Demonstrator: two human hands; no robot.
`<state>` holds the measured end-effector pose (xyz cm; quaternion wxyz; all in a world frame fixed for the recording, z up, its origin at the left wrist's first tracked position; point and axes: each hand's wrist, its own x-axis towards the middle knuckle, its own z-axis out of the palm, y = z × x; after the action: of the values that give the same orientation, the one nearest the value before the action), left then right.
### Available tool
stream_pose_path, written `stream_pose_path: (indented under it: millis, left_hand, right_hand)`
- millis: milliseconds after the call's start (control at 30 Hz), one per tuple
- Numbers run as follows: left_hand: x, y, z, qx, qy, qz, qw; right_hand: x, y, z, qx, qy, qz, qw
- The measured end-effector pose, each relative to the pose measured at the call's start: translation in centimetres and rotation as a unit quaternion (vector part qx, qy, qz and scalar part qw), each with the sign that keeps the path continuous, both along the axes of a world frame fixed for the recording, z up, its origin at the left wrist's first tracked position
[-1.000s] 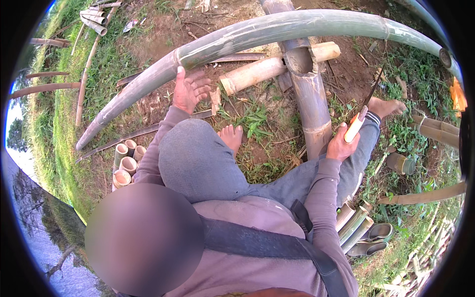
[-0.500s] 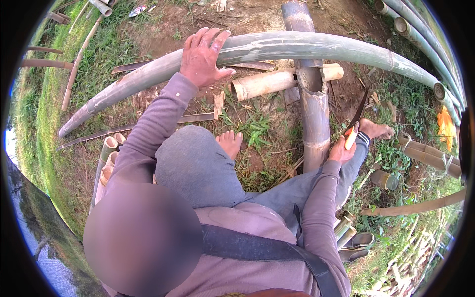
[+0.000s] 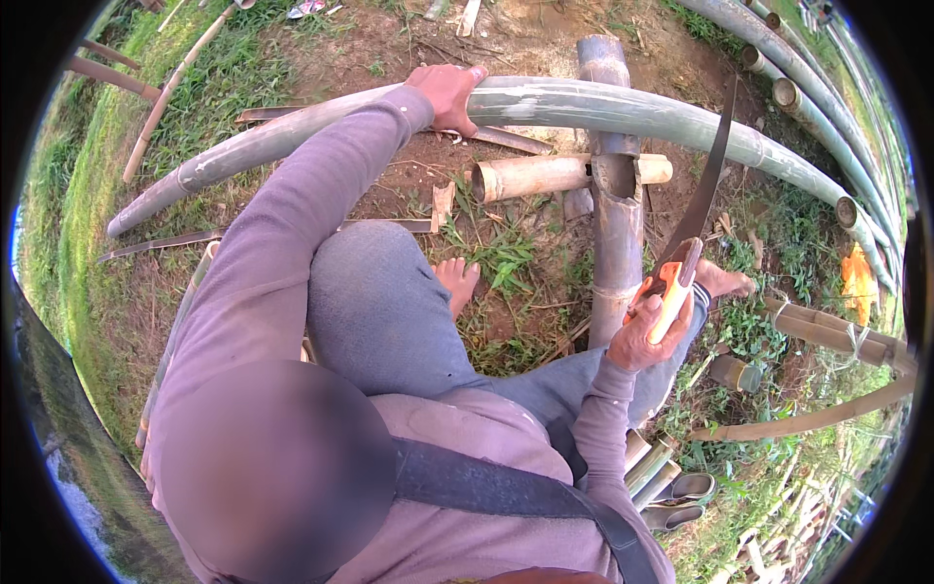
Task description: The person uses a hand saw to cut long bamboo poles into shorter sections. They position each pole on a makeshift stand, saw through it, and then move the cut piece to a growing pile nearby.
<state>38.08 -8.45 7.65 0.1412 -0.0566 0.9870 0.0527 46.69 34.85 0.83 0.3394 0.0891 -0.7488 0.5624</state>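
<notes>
A long green-grey bamboo pole (image 3: 574,102) lies crosswise in front of me, bent into an arc by the lens. My left hand (image 3: 448,95) grips it from above, fingers over its far side. In my right hand (image 3: 649,336) is a hand saw (image 3: 712,167) with an orange and pale handle, its dark curved blade pointing up and away. The blade appears across the pole's right part; I cannot tell whether they touch. Under the pole stretches a thick notched bamboo post (image 3: 617,255), with a short pale bamboo piece (image 3: 530,177) set crosswise through it.
Several long bamboo poles (image 3: 827,117) are stacked at the far right. Tied bamboo (image 3: 837,336) and an orange cloth or bag (image 3: 857,282) are on the right. A pair of shoes (image 3: 681,496) sits near cut bamboo pieces (image 3: 647,472). A thin split strip (image 3: 165,245) lies left.
My left hand has gone from lying open on the pole to gripping it, slightly further right. My right hand has raised the saw nearer to me, its blade now up across the pole.
</notes>
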Motion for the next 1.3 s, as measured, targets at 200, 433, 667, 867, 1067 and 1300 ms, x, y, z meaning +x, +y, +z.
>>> stream_pose_path:
  millis: [200,433,667,867,1067,1300]
  left_hand:
    - [1.3,1.0,-1.7,-0.054,0.058,-0.003,0.997]
    - [1.7,0.9,-1.3,-0.056,0.043,0.004,0.997]
    - [1.5,1.1,-1.5,-0.057,0.042,0.004,0.997]
    - [1.6,1.0,-1.7,-0.053,0.053,0.002,0.997]
    - [1.6,0.8,-1.9,-0.054,0.057,0.001,0.997]
    - [1.6,0.8,-1.6,-0.056,0.047,0.006,0.997]
  right_hand:
    - [1.4,-4.9,2.5,-0.043,-0.171,0.186,0.967]
    - [1.6,-7.0,3.7,-0.08,-0.186,0.234,0.951]
    - [1.3,-6.6,2.0,0.029,-0.085,0.181,0.979]
    - [1.8,-6.4,2.1,0.015,-0.118,0.197,0.973]
    - [1.7,-6.8,2.8,0.044,-0.062,0.195,0.978]
    - [2.5,-6.1,2.7,-0.029,-0.174,0.224,0.958]
